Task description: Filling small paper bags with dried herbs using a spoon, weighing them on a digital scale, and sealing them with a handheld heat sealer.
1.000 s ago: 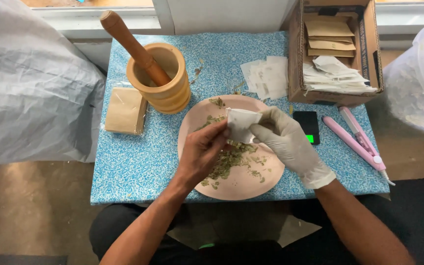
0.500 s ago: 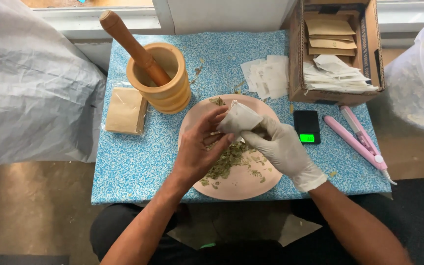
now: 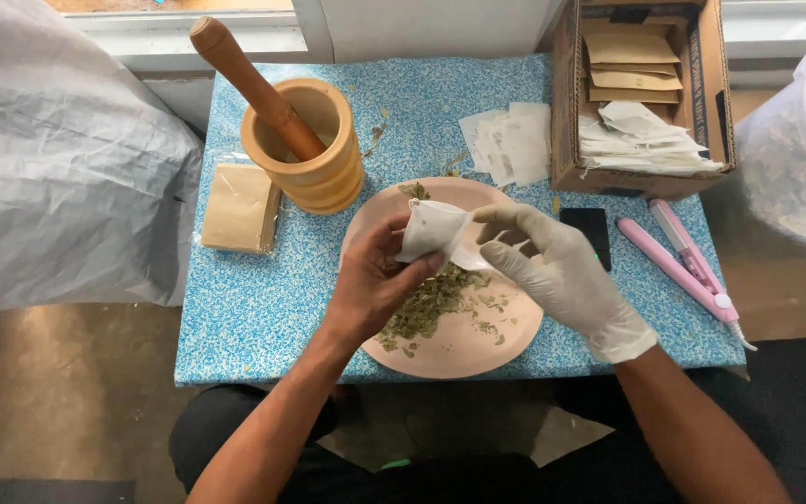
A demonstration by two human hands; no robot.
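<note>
Head view showed the left hand (image 3: pixel 375 280) pinching a small white bag (image 3: pixel 429 229) over the pink plate (image 3: pixel 478 350). The gloved right hand (image 3: pixel 552 266) gripped its other edge. Holding it level above the dried leaves (image 3: pixel 431 303) looked best, so spills landed there.

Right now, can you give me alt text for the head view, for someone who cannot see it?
Two hands hold a small white paper sachet over a pink plate of crushed dried herbs: bare left hand, white-gloved right hand. On the blue speckled table stand a wooden mortar with pestle and a cardboard box.
</note>
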